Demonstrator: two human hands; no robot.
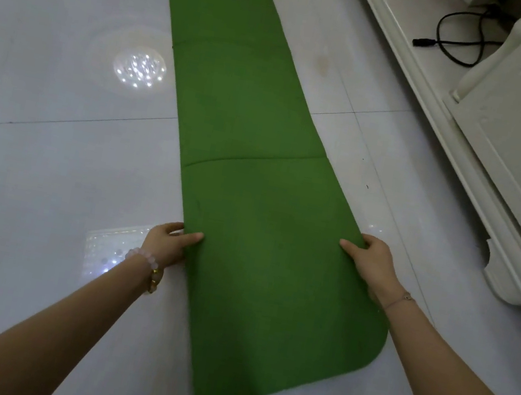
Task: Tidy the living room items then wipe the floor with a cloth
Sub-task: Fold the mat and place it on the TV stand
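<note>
A long green mat [258, 162] stretches away from me over the glossy white tile floor [53, 98], with fold creases across it. Its near end is lifted off the floor and curves toward me. My left hand [167, 243] grips the mat's left edge, thumb on top and fingers underneath. My right hand [373, 262] grips the right edge the same way, thumb lying on the green surface. A bead bracelet sits on my left wrist and a thin chain on my right.
A white carved cabinet [518, 166] runs along the right side, close to the mat. A black cable [460, 41] lies on its low shelf. Faint brownish stains [323, 62] mark the tiles right of the mat. Ceiling lights reflect in the floor on the left.
</note>
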